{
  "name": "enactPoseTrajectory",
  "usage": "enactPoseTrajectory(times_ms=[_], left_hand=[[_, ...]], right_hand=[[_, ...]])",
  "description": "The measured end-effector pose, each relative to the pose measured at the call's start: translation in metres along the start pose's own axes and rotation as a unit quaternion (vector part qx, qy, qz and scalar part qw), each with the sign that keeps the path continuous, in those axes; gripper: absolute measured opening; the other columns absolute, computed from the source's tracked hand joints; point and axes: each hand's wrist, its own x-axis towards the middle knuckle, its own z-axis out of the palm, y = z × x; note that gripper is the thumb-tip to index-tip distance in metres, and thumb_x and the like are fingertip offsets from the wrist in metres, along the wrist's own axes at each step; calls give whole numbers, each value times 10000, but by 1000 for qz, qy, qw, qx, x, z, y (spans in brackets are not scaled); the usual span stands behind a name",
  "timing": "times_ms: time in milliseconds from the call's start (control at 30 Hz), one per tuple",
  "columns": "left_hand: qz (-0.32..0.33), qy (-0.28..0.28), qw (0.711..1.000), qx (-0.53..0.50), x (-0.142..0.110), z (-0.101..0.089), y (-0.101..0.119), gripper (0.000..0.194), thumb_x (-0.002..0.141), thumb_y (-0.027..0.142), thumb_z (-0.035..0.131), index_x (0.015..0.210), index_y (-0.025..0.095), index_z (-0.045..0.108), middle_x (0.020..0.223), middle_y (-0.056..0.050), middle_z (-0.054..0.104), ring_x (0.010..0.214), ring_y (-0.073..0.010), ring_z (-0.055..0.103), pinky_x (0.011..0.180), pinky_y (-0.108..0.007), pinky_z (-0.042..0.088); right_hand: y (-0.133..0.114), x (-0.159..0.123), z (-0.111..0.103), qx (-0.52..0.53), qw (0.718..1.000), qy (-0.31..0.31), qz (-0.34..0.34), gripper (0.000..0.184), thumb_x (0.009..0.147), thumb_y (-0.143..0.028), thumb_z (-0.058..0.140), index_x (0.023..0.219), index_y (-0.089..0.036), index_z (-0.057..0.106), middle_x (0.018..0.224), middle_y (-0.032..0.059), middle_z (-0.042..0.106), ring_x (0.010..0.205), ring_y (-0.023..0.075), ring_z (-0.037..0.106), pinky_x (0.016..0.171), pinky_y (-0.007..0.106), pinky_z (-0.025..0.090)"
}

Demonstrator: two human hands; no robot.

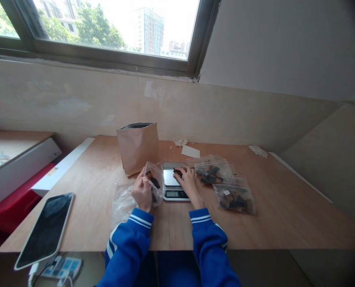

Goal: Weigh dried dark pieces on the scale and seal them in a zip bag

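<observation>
My left hand [142, 192] is closed around a small clear zip bag [155, 180] with dark pieces inside, held upright just left of a small kitchen scale [171, 183]. Over the scale's platform, my right hand [189, 181] pinches a dark piece [177, 173] in its fingertips. The scale's display faces me. Both sleeves are blue with white stripes.
A brown paper bag [138, 146] stands open behind the scale. Two filled zip bags [214, 172] [234, 197] lie to the right. Empty clear bags [122, 204] lie at left. A dark tablet [47, 228] overhangs the wooden table's [285, 215] front left edge. Paper scraps [190, 151] lie near the wall.
</observation>
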Motion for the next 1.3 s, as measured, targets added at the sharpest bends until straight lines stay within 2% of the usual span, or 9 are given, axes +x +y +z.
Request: enactPoseTrajectory(times_ms=[200, 333, 467, 600, 833, 933, 1067, 1133, 1300], left_hand=[[1, -4, 1000, 0, -1, 0, 3, 410, 917, 373, 438, 1179, 181, 688, 1075, -92, 728, 712, -155, 652, 658, -270, 505], [8, -8, 1000, -2, 0, 1, -1, 420, 917, 387, 442, 1193, 176, 678, 1073, -97, 730, 729, -166, 665, 686, -287, 524], [30, -11, 999, -22, 0, 2, -5, 393, 903, 371, 452, 1148, 187, 699, 1153, -97, 707, 920, -201, 682, 794, -311, 542], [44, -18, 999, -17, 1, 1, -8, 348, 895, 344, 460, 1045, 191, 733, 1158, -92, 706, 987, -212, 676, 836, -316, 538], [41, -27, 999, -11, 2, 0, -8, 335, 917, 351, 465, 1018, 183, 736, 1212, -95, 683, 1051, -231, 664, 869, -327, 521], [32, -28, 999, -7, 2, 0, -6, 362, 928, 342, 453, 1151, 192, 696, 1245, -91, 666, 1098, -227, 645, 926, -337, 500], [32, -28, 999, -13, 1, 0, -3, 381, 927, 340, 449, 1194, 194, 678, 1242, -88, 668, 1127, -221, 629, 961, -339, 488], [26, -28, 999, -13, 1, 0, -1, 391, 924, 351, 449, 1197, 190, 676, 1220, -92, 679, 1066, -219, 656, 919, -336, 510], [24, -7, 1000, -9, -1, -1, 5, 390, 923, 340, 429, 1158, 179, 696, 1201, -94, 688, 1028, -210, 665, 895, -326, 515]], right_hand=[[-6, 6, -12, -91, 994, -39, -40, 211, 953, -312, 501, 1085, -235, 647, 1035, 100, 602, 992, 267, 529, 822, 355, 359], [-7, 9, -10, -87, 995, -36, -24, 225, 971, -309, 461, 1049, -201, 642, 1006, 112, 608, 945, 259, 562, 796, 345, 384], [-8, 12, -8, 8, 1000, -27, 6, 197, 964, -244, 451, 981, -179, 637, 998, 110, 610, 893, 231, 595, 763, 315, 425], [-28, 17, -26, 162, 987, -7, -6, 173, 950, -243, 469, 917, -183, 627, 937, 84, 628, 884, 210, 608, 785, 305, 454], [-89, 22, -70, 322, 934, -135, -78, 164, 848, -306, 648, 978, -205, 655, 1012, 45, 691, 957, 182, 627, 837, 295, 463], [-101, 17, -75, 347, 925, -146, -53, 191, 828, -287, 664, 995, -193, 661, 1022, 47, 694, 922, 173, 631, 812, 289, 473], [-106, 11, -77, 361, 911, -194, -44, 184, 874, -312, 604, 1006, -200, 667, 869, 14, 708, 752, 152, 637, 691, 260, 475], [-102, 7, -81, 355, 915, -186, -49, 201, 909, -336, 553, 1022, -213, 663, 852, 8, 712, 738, 152, 638, 681, 257, 468], [-79, -24, -97, 330, 940, -86, -7, 271, 968, -341, 426, 1012, -211, 660, 908, 25, 693, 790, 155, 620, 703, 257, 465]])
